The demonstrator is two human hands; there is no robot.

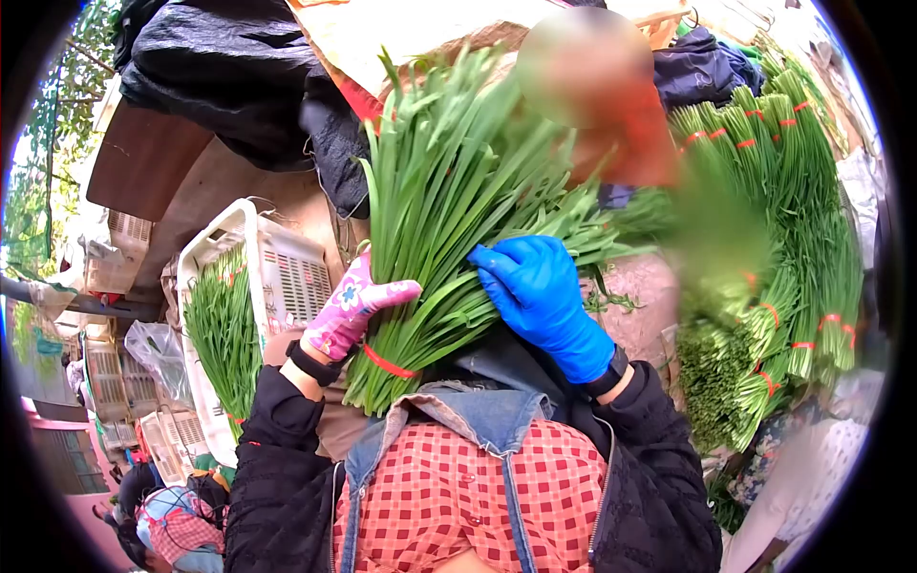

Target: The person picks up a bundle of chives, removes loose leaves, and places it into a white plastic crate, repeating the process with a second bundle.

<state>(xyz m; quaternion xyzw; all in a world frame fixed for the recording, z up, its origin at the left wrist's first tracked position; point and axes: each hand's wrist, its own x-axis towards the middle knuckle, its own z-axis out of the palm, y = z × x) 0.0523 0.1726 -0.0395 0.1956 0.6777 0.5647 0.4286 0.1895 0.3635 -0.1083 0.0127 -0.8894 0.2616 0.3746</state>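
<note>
the left hand (351, 313), in a pink flowered glove, has its grip wrapped shut around the lower stalks of a bundle of chinese chives (449, 205), just above the red band (387, 363) that ties it. the bundle stands nearly upright in front of the chest, root ends down and leaves fanning upward. the right hand (540, 296), in a blue glove, lies on the leaves at mid-height beside the left, with the fingers together and bent onto the greens. its back faces the camera, so i cannot tell whether it pinches any leaves underneath. to handle this well, the left grip seems best placed where it is, close to the band, where the stalks are packed and firm. higher up the leaves would likely bruise or slide out. the blue hand should probably work lightly, along the length of the leaves and not across them, since chives crease easily. it also seems wise to hold the bundle upright, so that loose blades hang free where they can be seen. a white plastic crate (287, 277) tipped on edge to the left holds more chives. a stack of tied chive bundles (793, 220) lies to the right, and another person (645, 143) is behind the held bundle.
</note>
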